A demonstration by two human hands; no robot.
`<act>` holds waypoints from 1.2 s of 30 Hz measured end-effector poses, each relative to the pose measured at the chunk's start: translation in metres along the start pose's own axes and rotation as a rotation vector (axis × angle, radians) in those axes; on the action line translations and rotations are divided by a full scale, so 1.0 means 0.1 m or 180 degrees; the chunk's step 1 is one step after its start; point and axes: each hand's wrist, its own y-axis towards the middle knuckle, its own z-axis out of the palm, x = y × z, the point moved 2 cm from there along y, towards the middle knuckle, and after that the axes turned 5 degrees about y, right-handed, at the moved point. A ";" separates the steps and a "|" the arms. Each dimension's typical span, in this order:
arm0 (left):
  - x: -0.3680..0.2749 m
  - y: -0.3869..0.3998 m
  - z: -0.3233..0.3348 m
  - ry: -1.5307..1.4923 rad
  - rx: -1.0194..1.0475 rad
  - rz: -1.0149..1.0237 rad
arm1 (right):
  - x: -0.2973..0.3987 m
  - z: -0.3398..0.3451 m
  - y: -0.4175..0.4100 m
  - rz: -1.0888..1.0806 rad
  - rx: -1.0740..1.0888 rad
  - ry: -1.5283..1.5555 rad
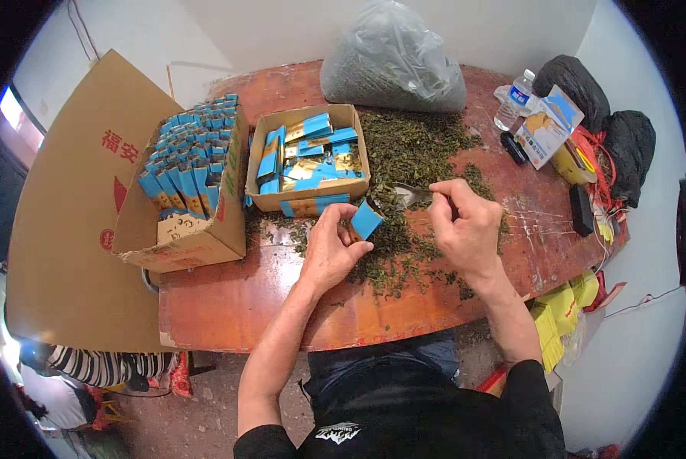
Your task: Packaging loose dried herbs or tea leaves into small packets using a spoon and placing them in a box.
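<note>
Between the thumb and fingers of my left hand (332,246) is a small blue-and-gold packet (367,221), tilted, its mouth towards the right. My right hand (465,232) grips a metal spoon (409,195) by its handle. The spoon's bowl lies among dried green leaves, probably tea (417,152), just right of the packet. These leaves spread in a loose heap across the red-brown wooden table (234,321). A shallow cardboard box (308,196) of flat, jumbled packets stands beyond my left hand. To its left, a deeper cardboard box (205,246) holds rows of upright packets (191,155).
A large clear plastic bag (394,63) of leaves rests at the table's back. At the right are a water bottle (514,100), a printed carton (549,126), black bags (632,155) and a black case (581,209). A big cardboard sheet (62,229) stands at the left.
</note>
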 end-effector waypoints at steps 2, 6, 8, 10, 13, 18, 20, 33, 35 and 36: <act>0.00 0.01 0.01 -0.0058 0.0019 -0.0037 | 0.05 0.00 -0.03 -0.0368 -0.0110 -0.0059; 0.05 0.01 0.02 -0.0187 0.0026 -0.0079 | 0.07 0.03 -0.08 -0.0790 -0.0164 -0.0146; 0.06 0.00 0.01 -0.0209 0.0007 -0.0064 | 0.09 0.04 -0.11 -0.0931 -0.0134 -0.0108; 0.07 0.00 0.00 -0.0366 0.0043 -0.0114 | 0.11 0.02 -0.11 -0.1021 -0.0113 -0.0134; 0.08 0.01 -0.01 -0.0429 0.0096 -0.0122 | 0.11 0.02 -0.14 -0.1120 -0.0103 -0.0124; 0.12 0.02 0.00 -0.0522 0.0094 -0.0020 | 0.06 0.04 -0.18 -0.1221 -0.0151 -0.0013; 0.14 0.02 0.00 -0.0589 0.0078 0.0056 | 0.02 0.05 -0.18 -0.1275 -0.0160 0.0084; 0.06 0.01 -0.07 -0.0630 0.0417 -0.0139 | -0.10 -0.06 -0.05 -0.1560 -0.0032 0.0241; 0.07 0.01 -0.07 -0.0589 0.0438 -0.0133 | -0.09 -0.03 -0.06 -0.1616 0.0196 0.0354; 0.08 0.01 -0.06 -0.0574 0.0405 -0.0107 | -0.08 -0.01 -0.06 -0.1616 0.0193 0.0355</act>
